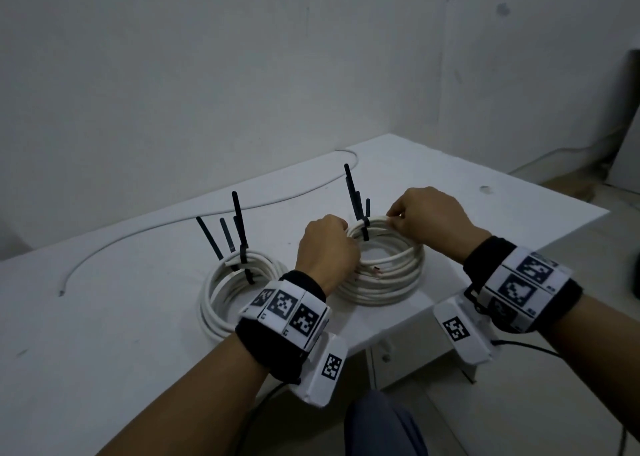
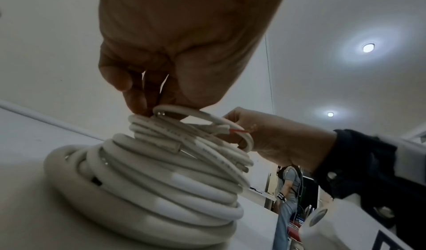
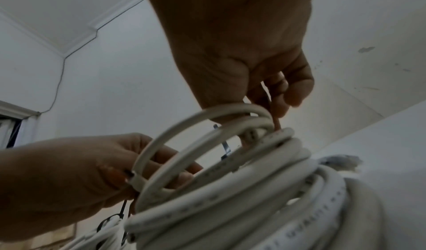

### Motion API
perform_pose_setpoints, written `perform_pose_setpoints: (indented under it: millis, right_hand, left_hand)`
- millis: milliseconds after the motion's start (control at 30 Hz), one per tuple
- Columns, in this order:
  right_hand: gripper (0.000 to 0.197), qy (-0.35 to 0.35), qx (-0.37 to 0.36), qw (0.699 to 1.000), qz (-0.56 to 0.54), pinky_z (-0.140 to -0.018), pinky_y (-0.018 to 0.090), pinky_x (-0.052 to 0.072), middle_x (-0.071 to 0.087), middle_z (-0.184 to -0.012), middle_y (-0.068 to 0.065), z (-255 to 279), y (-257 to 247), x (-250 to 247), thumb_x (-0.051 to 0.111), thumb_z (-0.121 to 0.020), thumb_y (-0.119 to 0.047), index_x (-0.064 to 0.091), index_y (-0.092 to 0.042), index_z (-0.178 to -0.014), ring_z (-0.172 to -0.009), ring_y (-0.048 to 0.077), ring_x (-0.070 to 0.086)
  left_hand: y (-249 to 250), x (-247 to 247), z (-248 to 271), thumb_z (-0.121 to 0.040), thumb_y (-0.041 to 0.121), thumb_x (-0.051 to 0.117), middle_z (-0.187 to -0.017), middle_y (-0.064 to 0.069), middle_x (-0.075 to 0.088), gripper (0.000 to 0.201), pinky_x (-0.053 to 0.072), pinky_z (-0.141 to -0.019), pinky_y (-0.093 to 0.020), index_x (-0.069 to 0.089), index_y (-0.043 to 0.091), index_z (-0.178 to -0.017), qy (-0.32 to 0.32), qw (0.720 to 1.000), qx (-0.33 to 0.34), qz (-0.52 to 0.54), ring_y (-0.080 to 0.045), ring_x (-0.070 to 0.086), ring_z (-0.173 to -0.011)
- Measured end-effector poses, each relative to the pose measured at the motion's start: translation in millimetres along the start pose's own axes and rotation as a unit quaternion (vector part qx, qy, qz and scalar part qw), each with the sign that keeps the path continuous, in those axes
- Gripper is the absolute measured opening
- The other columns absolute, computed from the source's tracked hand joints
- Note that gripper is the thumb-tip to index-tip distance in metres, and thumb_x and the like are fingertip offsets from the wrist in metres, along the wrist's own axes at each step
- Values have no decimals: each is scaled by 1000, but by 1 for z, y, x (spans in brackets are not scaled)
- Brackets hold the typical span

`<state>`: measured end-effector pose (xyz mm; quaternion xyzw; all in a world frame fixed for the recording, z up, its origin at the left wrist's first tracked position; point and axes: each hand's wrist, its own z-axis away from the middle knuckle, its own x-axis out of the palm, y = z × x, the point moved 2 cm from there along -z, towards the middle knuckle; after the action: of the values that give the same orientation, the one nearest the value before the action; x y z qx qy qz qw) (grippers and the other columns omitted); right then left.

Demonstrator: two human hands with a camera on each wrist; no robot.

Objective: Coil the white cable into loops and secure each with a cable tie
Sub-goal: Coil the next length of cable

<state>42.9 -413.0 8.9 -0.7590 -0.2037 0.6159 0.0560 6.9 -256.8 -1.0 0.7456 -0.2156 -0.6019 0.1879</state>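
Note:
Two coils of white cable lie on the white table (image 1: 104, 317). The left coil (image 1: 221, 285) has black cable ties (image 1: 239, 227) standing up from its far side. More black ties (image 1: 356, 199) rise from the far rim of the right coil (image 1: 391, 275). My left hand (image 1: 332, 244) grips this coil's left side, fingers curled round the top loops (image 2: 166, 126). My right hand (image 1: 394, 216) pinches the upper loops (image 3: 230, 163) at the far right rim. A cut end with a red wire (image 2: 239, 131) sticks out inside the coil.
A loose length of white cable (image 1: 145, 227) curves across the back of the table to the far edge. The table's front edge and right corner run close to the right coil. A white cabinet (image 1: 398, 358) stands below. A person (image 2: 288, 190) stands in the background.

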Motion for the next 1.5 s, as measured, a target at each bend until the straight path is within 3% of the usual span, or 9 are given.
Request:
perform_pose_setpoints:
  millis: [133,333,567,633,733,900,1033,1233,1500]
  right_hand:
    - [21,4,0,1000,14,-66,25,40,71,-94,2,0,2,3,57,-92,-31,73,-19,-99,-89,23,63]
    - [23,28,-11,999,32,-68,28,38,61,-101,3,4,2,12,52,-95,-30,69,-15,-101,-90,24,59]
    - [32,17,6,999,32,-73,29,39,60,-111,5,0,-1,11,55,-91,-41,64,-16,-109,-98,25,59]
    - [37,22,6,1000,13,-75,30,39,58,-113,5,-2,-3,3,57,-90,-45,61,-18,-115,-101,24,58]
    - [31,71,-27,997,-26,-74,30,40,59,-105,4,-5,-23,-12,58,-89,-43,63,-19,-109,-95,21,57]
    - [16,59,-133,986,-85,-73,30,44,57,-86,-5,-24,-92,-28,60,-89,-31,66,-19,-96,-82,14,54]
    - [16,-20,-174,981,-85,-70,26,41,55,-88,-5,-61,-146,-27,59,-91,-26,67,-15,-99,-79,15,54]
    - [19,-148,-185,971,-35,-60,20,44,69,-100,9,-143,-203,19,63,-89,-23,67,-11,-103,-76,17,59]
    - [34,-240,-189,935,180,-91,33,46,58,-125,14,-224,-220,118,52,-95,-22,59,-2,-121,-115,30,55]
  left_hand:
    - [-1,3,0,-87,4,51,-70,-15,58,18,41,-58,-35,57,-5,-73,21,999,21,-16,-28,52,-67]
    - [-4,4,2,-97,19,48,-62,1,40,39,30,-61,-29,35,14,-61,57,998,6,-14,-22,42,-68]
    - [-6,-8,8,-98,24,47,-67,-3,49,34,28,-59,-29,48,8,-68,75,997,9,10,-23,46,-72]
    - [-5,-17,9,-98,25,48,-88,-13,64,29,39,-71,-31,63,1,-89,87,996,20,24,-27,57,-87]
    - [-3,-43,13,-97,25,53,-111,-9,68,34,41,-84,-23,61,4,-123,120,991,33,59,-21,61,-100]
    - [-7,-107,18,-90,23,62,-79,9,66,15,44,-66,-12,71,13,-95,182,975,88,90,-3,58,-70]
    - [-36,-170,3,-90,23,62,-74,11,64,11,44,-66,-15,71,18,-86,218,971,77,54,-4,59,-70]
    - [-122,-220,-52,-93,26,60,-91,3,65,15,39,-63,-16,70,15,-98,109,993,-18,-42,-7,58,-80]
    - [-213,-165,-143,-93,27,59,-123,-4,62,33,45,-86,-27,60,12,-122,-53,986,-39,-151,-20,58,-102]
